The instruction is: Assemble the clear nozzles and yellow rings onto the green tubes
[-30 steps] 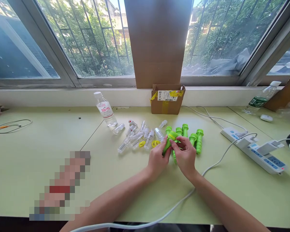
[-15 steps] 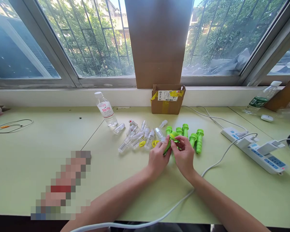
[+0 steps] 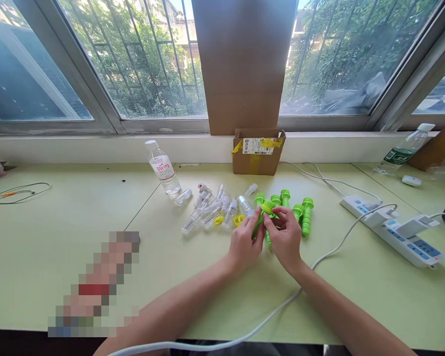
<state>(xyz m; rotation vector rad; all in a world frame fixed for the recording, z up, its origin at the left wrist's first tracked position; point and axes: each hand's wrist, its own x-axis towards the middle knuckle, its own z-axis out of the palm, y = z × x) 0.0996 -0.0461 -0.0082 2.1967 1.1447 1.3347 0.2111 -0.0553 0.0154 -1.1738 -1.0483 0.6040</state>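
My left hand (image 3: pixel 244 243) is closed around the shaft of a green plastic flashlight-like handle (image 3: pixel 258 227), tilted with its wide head up and away from me. A yellow ring (image 3: pixel 268 206) sits around that head. The fingers of my right hand (image 3: pixel 286 242) pinch at the ring's near right side; the fingertips partly cover the contact. Just beyond and to the right are several similar green handles (image 3: pixel 306 217). Clear plastic tubes (image 3: pixel 196 217) with capped tips lie in a pile to the left, with loose yellow rings (image 3: pixel 239 220) among them.
A water bottle (image 3: pixel 163 168) stands behind the clear tubes, and a small cardboard box (image 3: pixel 255 163) is against the sill. To the right lies a white power strip (image 3: pixel 393 232). Its white cable (image 3: pixel 333 249) crosses under my right forearm. A pixelated patch (image 3: pixel 96 282) covers something at left.
Both hands have shifted very slightly to the right with the green handle still held. The right fingers stay at the yellow ring; the things on the table have not moved.
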